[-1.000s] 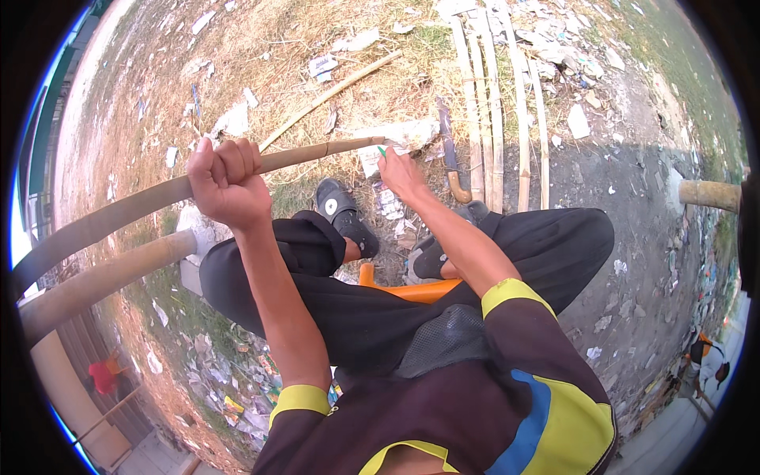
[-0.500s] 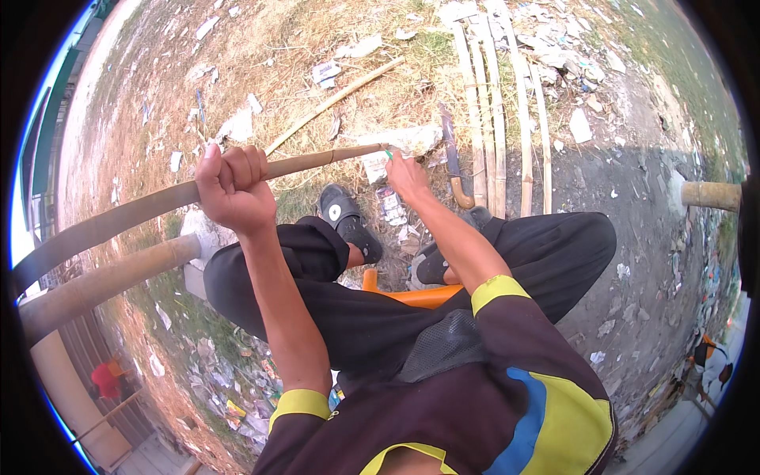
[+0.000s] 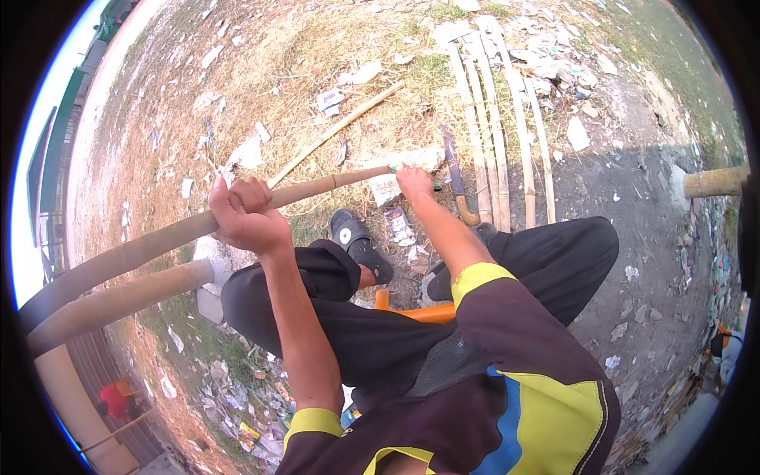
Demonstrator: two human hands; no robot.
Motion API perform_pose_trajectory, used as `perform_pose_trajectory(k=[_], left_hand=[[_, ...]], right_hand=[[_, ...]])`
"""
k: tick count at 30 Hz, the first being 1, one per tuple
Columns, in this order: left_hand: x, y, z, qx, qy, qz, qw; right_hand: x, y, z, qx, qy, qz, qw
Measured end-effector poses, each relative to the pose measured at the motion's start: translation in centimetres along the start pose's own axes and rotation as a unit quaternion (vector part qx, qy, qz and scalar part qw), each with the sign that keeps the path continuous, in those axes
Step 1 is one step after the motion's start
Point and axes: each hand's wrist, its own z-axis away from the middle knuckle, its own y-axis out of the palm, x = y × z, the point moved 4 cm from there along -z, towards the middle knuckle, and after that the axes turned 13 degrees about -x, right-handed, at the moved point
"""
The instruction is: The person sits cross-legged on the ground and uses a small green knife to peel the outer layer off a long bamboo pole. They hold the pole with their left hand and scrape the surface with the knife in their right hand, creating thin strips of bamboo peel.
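Cannot read print on pale packet (image 3: 330, 100), upper middle | Gripping bamboo strip (image 3: 317, 185) in left hand (image 3: 253, 217), from left edge to centre | Clamping green object (image 3: 437, 187) in right hand (image 3: 414, 182) at strip's tip, centre | Holding both lower in frame than half a second ago

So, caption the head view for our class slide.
Left hand grips a bamboo pole; right hand holds something green at its tip, above littered ground.

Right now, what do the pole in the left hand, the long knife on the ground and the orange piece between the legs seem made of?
Pole: apparently bamboo, matte tan, ringed by a node.
Knife blade: probably metal, dull, dark.
Handle: likely wood, brown.
Orange piece: perhaps plastic, smooth, evenly coloured.
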Motion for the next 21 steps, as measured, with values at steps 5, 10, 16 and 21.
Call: perform_pose_trajectory(k=[5,10,16,21], left_hand=[[-0.5,-0.3,-0.3,-0.032,0.052,-0.022,0.998],[0.0,-0.9,-0.6,0.01,0.031,0.009,0.999],[0.0,-0.7,-0.1,0.095,0.018,0.051,0.994],[0.3,1.1,1.5,0.095,0.031,0.033,0.994]], right_hand=[[-7.2,0.6,-2.2,-0.075,-0.03,0.188,0.979],[-6.9,-5.1,2.1,-0.052,0.099,-0.168,0.979],[-0.2,-6.2,4.0,0.022,0.086,-0.268,0.959],[-1.2,2.5,2.7,0.0,0.113,-0.027,0.993]])
